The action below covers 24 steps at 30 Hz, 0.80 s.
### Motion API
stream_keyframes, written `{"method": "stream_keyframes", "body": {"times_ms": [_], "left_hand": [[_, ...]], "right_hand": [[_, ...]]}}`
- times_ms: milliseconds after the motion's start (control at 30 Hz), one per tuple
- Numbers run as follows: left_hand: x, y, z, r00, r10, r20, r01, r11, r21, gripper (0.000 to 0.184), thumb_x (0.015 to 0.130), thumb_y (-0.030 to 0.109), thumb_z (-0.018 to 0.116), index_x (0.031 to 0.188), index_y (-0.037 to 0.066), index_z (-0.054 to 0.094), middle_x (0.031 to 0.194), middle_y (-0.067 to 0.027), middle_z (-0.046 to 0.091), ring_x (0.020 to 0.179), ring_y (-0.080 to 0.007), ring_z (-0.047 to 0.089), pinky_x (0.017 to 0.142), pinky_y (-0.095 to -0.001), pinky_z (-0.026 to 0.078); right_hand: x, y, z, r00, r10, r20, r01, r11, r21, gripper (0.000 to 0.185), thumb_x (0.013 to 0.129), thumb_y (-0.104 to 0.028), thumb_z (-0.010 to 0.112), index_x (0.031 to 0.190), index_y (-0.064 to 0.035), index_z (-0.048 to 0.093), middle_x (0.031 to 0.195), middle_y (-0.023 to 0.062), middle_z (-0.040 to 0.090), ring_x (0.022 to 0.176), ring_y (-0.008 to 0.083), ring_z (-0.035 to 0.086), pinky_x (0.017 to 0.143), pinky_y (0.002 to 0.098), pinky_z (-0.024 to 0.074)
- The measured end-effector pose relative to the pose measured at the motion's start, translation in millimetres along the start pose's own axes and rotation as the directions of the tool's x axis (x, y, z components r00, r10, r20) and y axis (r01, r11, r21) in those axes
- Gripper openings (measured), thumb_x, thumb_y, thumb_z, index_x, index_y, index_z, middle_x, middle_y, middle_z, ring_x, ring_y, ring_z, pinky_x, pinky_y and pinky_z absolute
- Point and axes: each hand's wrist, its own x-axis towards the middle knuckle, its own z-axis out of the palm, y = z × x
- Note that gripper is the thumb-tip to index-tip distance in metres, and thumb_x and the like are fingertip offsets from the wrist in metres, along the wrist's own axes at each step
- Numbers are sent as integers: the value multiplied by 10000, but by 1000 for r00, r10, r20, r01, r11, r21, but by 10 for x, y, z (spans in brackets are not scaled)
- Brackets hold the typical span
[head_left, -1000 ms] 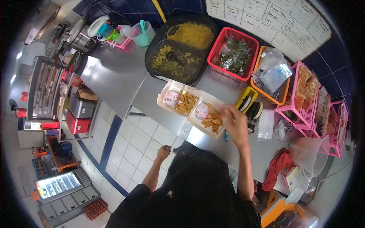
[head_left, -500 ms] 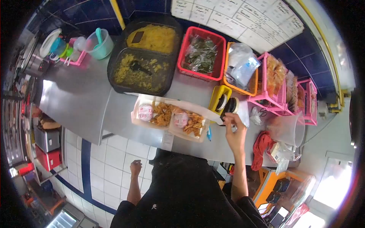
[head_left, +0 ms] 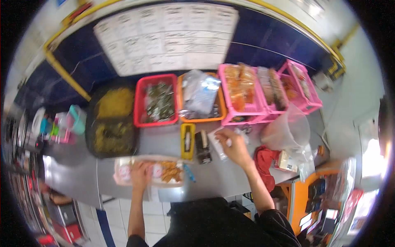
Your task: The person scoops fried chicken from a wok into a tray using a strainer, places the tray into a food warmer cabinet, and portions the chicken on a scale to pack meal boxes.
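My left hand (head_left: 141,173) reaches over the open paper food box (head_left: 154,184) at the counter's front edge, fingers stretched forward and blurred. Fried chicken pieces (head_left: 170,172) lie in its right part, with round white-and-pink wrapped portions (head_left: 157,170) further left. My right hand (head_left: 233,145) hovers by a white sheet or packet (head_left: 217,144), its fingers curled in toward the thumb; whatever they pinch is too small to make out. Left of that hand are a dark tape dispenser (head_left: 203,147) and a yellow one (head_left: 187,153). A blue pen (head_left: 189,173) rests beside the box.
At the back stand a black two-part tray (head_left: 91,136) of yellow food, a red basket (head_left: 138,101) of leafy packets, an orange basket (head_left: 224,111) of plastic bags, and pink racks (head_left: 263,117). To the right are a clear tub (head_left: 288,127) and a red cloth (head_left: 265,168).
My view has swung up and right. My left hand has risen from beside my body to the food box. My right hand has left the box's right end for the white sheet.
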Motion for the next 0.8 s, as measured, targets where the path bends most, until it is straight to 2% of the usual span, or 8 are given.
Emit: {"method": "stream_keyframes", "body": {"times_ms": [100, 167, 267, 300, 400, 600, 700, 800], "left_hand": [[39, 310, 111, 982, 5, -190, -13, 999, -44, 153, 818, 61, 622, 965, 39, 662, 866, -125, 627, 840, -294, 604, 739, -391, 481], [-47, 382, 294, 916, -349, -199, 283, 912, -296, 102, 853, 46, 581, 917, 13, 652, 850, -137, 622, 791, -288, 604, 740, -369, 480], [-153, 358, 471, 955, -184, -231, 145, 974, -174, 109, 875, 22, 535, 910, -2, 635, 854, -148, 624, 782, -273, 602, 741, -352, 481], [-102, 459, 430, 936, -173, -305, 107, 969, -221, 123, 871, 1, 513, 918, -7, 627, 863, -152, 630, 805, -289, 610, 753, -358, 485], [21, 388, 375, 894, -201, -400, 145, 976, -165, 133, 859, -6, 512, 920, -3, 631, 880, -153, 637, 819, -297, 617, 746, -355, 480], [79, 590, 364, 920, -174, -351, 143, 983, -111, 159, 753, -34, 549, 894, 18, 602, 918, -142, 623, 897, -323, 601, 781, -374, 474], [19, 543, 468, 975, -58, -212, 65, 997, 27, 195, 745, -21, 559, 933, 31, 568, 913, -148, 607, 896, -352, 587, 778, -397, 469], [-21, 498, 433, 949, -169, -264, 170, 985, -18, 230, 742, -3, 573, 964, 48, 540, 904, -160, 594, 861, -382, 577, 755, -440, 467]], "right_hand": [[-177, 207, -301, 996, 84, 12, -85, 996, 38, 130, 855, -60, 598, 971, -17, 637, 859, 148, 684, 712, 261, 662, 653, 334, 512], [-192, 411, -471, 994, 109, -30, -107, 991, 77, 121, 855, -61, 598, 963, -20, 636, 822, 152, 678, 716, 271, 664, 640, 344, 509], [10, 566, -862, 989, 74, -130, -78, 996, -31, 130, 878, -54, 583, 979, 5, 640, 825, 130, 686, 738, 201, 673, 668, 313, 513], [111, 712, -931, 975, 63, -212, -63, 998, 8, 121, 849, -60, 600, 956, -16, 638, 816, 176, 663, 726, 303, 663, 628, 355, 508], [527, 1072, -1135, 960, 50, -276, -78, 993, -93, 139, 838, -70, 601, 959, -13, 641, 851, 199, 656, 785, 339, 659, 668, 390, 507], [1179, 1846, -840, 963, -11, -270, -95, 923, -373, 245, 810, -156, 628, 992, 8, 634, 918, 223, 656, 834, 383, 638, 740, 450, 509], [1370, 1886, -872, 899, 79, -431, -227, 925, -304, 301, 779, -38, 534, 1072, 7, 586, 974, 222, 627, 897, 420, 607, 801, 471, 493], [1497, 1992, -1038, 953, -18, -304, -136, 868, -478, 336, 752, -11, 520, 1084, -2, 569, 1037, 218, 603, 956, 417, 586, 840, 475, 483]]}}
